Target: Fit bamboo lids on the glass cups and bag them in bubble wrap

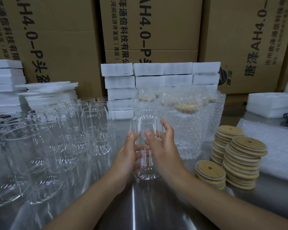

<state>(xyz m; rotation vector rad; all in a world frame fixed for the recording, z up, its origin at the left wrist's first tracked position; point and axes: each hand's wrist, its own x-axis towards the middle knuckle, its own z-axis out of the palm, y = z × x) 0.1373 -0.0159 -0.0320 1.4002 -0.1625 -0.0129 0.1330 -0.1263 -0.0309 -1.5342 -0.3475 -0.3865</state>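
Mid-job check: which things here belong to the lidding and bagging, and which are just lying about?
Job: glass cup gripped by left hand and right hand; bare cups; bamboo lid stacks; bubble wrap; bagged cups.
Lying about: white foam blocks; cardboard cartons.

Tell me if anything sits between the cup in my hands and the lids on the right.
Nothing visible does. The left hand and right hand grip the cup, and only bare table lies between it and the nearest lid stack. The bagged cups stand farther back, off that path.
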